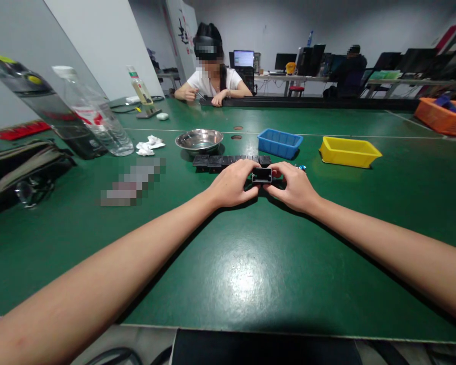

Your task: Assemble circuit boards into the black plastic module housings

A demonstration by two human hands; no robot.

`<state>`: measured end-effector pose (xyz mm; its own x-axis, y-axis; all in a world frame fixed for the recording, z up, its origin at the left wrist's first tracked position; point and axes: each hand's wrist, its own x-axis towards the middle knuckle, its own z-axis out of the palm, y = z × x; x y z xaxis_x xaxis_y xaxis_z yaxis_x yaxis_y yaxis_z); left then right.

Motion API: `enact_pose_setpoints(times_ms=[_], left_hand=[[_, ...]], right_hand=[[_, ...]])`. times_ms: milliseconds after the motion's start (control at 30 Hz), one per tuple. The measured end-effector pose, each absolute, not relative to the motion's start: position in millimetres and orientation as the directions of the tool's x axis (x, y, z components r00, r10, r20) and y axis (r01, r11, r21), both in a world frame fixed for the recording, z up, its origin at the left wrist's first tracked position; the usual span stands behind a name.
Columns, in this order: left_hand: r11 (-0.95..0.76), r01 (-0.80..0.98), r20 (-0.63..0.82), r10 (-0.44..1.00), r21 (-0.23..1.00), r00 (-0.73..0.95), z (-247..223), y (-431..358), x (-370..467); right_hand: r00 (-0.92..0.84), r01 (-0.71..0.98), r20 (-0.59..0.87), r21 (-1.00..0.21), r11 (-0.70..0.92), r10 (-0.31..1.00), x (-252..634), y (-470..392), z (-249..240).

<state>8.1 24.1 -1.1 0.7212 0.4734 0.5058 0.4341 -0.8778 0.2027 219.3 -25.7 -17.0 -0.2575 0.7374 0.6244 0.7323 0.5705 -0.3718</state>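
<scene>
Between my two hands is a small rectangular black case (262, 175) with a pale rim and what look like screw holes at its sides. My left hand (233, 183) grips its left end, thumb below and fingers above. On the other end, my right hand (293, 187) has its thumb and fingers curled around it. Just behind my left hand lies a row of black blocks (209, 162) on the green table (228, 263). A small blue-and-white item (301, 168) shows partly behind my right hand; its kind is unclear.
Farther back stand a steel bowl (199, 141), a blue bin (280, 144) and a yellow bin (349, 152). Bottles (99, 119), crumpled tissue (150, 145) and a dark bag (23, 172) are at left. An orange basket (443, 117) sits far right. A person (213, 76) sits opposite.
</scene>
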Motion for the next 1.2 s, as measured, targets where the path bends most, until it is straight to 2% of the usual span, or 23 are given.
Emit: enact_pose_setpoints(times_ms=[267,500,967,1200], left_hand=[[-0.866,0.391,0.496,0.499,0.311,0.711,-7.2,21.2,8.1],[-0.873,0.343,0.499,0.482,0.348,0.72,-8.0,16.4,7.2],[-0.774,0.286,0.404,0.562,0.564,0.722,-8.1,9.9,2.8],[-0.676,0.165,0.403,0.597,0.719,0.694,-8.6,7.4,3.1]], right_hand=[[-0.275,0.713,0.607,-0.392,0.582,0.746,221.1,-29.8,-18.3],[-0.326,0.699,0.593,-0.374,0.61,0.736,221.3,-35.9,-15.7],[-0.365,0.636,0.637,-0.363,0.681,0.679,223.5,-45.8,-13.0],[-0.385,0.613,0.63,-0.372,0.697,0.675,224.4,-46.4,-12.9]])
